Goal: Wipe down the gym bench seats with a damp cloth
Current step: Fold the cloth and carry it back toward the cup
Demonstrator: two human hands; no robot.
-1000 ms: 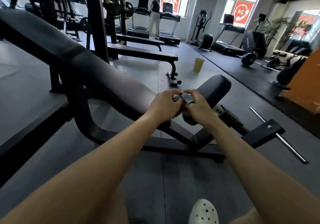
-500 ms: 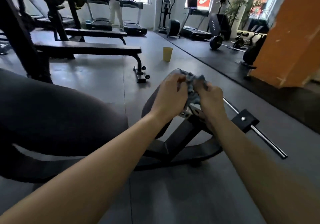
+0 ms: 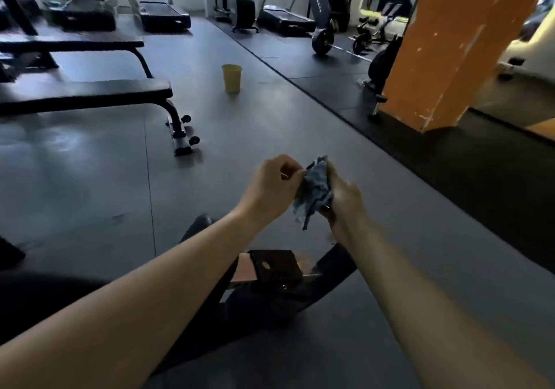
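Near bench: right under the forearms, the dark frame and bracket of the bench sit low in view, with its black pad running off to the lower left.
Cloth: the blue-grey cloth is crumpled, up in the air between both hands and clear of the bench.
Left hand: the left hand has curled fingers, thumb and fingertips pinching the cloth's left edge.
Right hand: the right hand is wrapped round the bunched cloth from the right side.
Flat bench: a flat bench stands beyond on the left, wheels at its foot.
Cup: a yellow cup stands upright on the grey floor, alone.
Pillar: an orange pillar is on the right.
Far end: a barbell and treadmills.
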